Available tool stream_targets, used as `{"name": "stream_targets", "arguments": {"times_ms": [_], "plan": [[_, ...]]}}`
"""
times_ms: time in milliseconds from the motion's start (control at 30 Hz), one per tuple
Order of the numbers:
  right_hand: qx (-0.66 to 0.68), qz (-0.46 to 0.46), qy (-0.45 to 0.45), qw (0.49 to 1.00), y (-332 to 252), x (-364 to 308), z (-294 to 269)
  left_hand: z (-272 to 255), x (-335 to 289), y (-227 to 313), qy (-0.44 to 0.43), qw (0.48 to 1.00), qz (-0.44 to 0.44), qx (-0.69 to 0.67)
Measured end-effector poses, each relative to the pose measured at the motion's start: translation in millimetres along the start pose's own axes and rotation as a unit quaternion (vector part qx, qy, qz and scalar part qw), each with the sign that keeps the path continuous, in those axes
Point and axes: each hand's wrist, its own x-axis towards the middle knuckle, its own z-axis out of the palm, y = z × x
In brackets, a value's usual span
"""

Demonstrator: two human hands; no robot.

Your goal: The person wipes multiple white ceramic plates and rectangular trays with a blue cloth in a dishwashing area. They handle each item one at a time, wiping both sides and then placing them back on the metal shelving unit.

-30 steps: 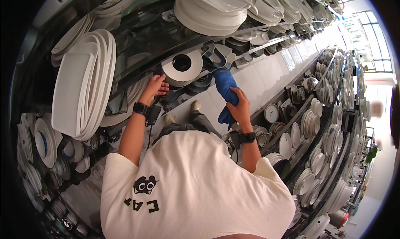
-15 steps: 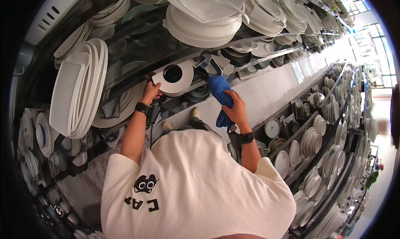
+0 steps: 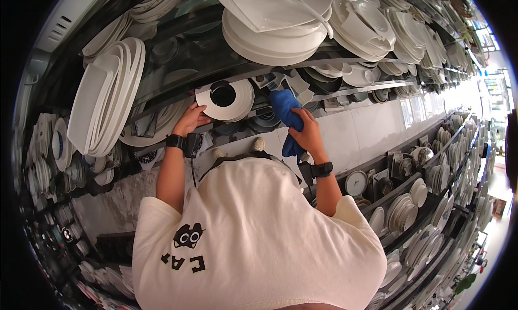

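Left fingers [image 3: 198, 115] half-curled at plate stack [image 3: 237, 103] edge, grip unclear tbh, right fingers [image 3: 303, 119] clamping blue cloth [image 3: 283, 105], roomy floor [image 3: 367, 134] rightward

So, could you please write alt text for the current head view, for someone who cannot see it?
A person's left hand touches the rim of a stack of round white dishes with a dark round centre, while the right hand holds a bunched blue cloth. Dark shelves of mostly white crockery line both sides.
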Motion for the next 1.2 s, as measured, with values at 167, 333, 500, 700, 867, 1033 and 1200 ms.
{"name": "stream_targets", "arguments": {"times_ms": [167, 333, 500, 700, 867, 1033, 1200], "plan": [[-0.004, -0.027, -0.013, 1.000, 3, 14, -3, 10, -7, -11, -0.006, 0.995, 0.039, -0.095], [0.044, 0.019, -0.014, 0.999, 13, 20, 1, 16, -34, -8, -0.003, 0.992, 0.058, -0.111], [0.121, 0.089, -0.031, 0.988, 2, 27, -2, 7, -70, -9, 0.004, 0.989, 0.045, -0.140], [0.256, 0.015, -0.073, 0.964, -48, 29, -33, -29, -144, -5, 0.045, 0.995, 0.006, -0.086], [0.361, -0.019, -0.154, 0.920, -92, 49, -22, -48, -230, 11, 0.055, 0.998, 0.014, 0.010], [0.529, 0.058, -0.219, 0.818, -135, 68, 38, -32, -279, 46, 0.071, 0.995, 0.071, 0.029], [0.347, -0.075, -0.268, 0.895, -175, 91, 87, -17, -281, 68, 0.054, 0.978, 0.186, 0.081]]}}
